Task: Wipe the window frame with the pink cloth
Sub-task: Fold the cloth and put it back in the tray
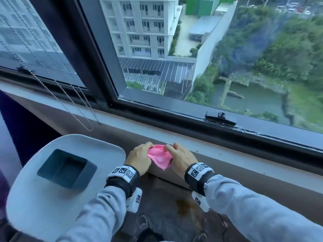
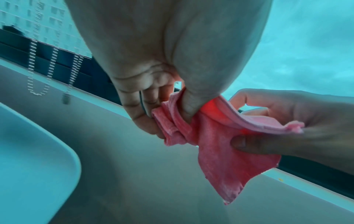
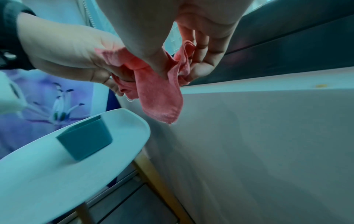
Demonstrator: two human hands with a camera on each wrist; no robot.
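You hold the pink cloth (image 1: 159, 157) bunched between both hands above the grey window ledge (image 1: 227, 154), short of the dark window frame (image 1: 174, 116) it is meant to clean. Your left hand (image 1: 139, 158) closes its grip on one gathered end, fingers curled around the folds; your right hand (image 1: 180, 158) pinches the opposite edge between thumb and fingers, so the fabric stretches between them with one corner hanging free. The hold looks like a refolding or a gathering into a pad, likely so that a compact face meets the narrow rail rather than a loose flap. The frame's lower rail runs just beyond your knuckles, carrying a black latch (image 1: 221, 117) to your right, which a wipe along the rail would have to work around. A beaded blind chain (image 1: 70, 105) dangles over the ledge to your left. Beside your left wrist stands a white stool (image 1: 35, 198) bearing a small dark square container (image 1: 67, 169), near enough to be nudged.
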